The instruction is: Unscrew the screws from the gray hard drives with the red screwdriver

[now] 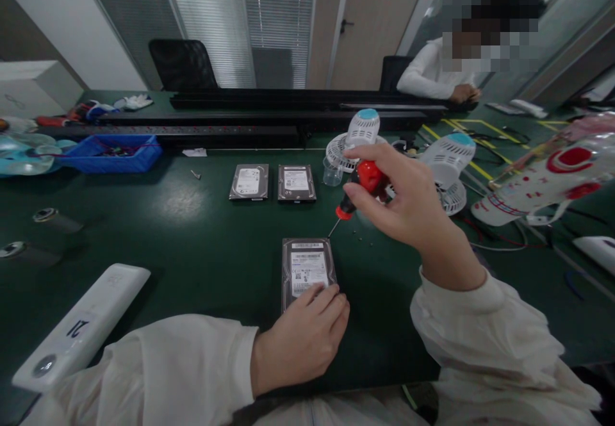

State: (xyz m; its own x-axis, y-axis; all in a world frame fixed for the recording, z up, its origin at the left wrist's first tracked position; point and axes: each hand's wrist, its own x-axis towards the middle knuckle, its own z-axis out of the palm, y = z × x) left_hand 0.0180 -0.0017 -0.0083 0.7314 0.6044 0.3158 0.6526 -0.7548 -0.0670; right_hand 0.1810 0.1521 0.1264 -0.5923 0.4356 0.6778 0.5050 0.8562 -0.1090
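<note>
A hard drive [308,264] lies label up on the green table in front of me. My left hand [310,336] rests over its near right corner, fingers bent around the edge and holding it down. In my right hand [398,195] is a red and black screwdriver [355,189], gripped by the handle. Its thin shaft slants down to the left, and the tip meets the drive's far right corner; whether it sits in a screw is too small to tell. Several tiny screws [360,239] lie to the right of the drive. Farther back are a second hard drive [248,181] and a third hard drive [296,182].
White handheld fans [449,157] and a small clear cup [332,173] stand behind my right hand. A large patterned bottle [542,176] leans at right. At left are a blue tray [113,157], two cans [52,218] and a white device [81,327]. Another person [432,70] sits across.
</note>
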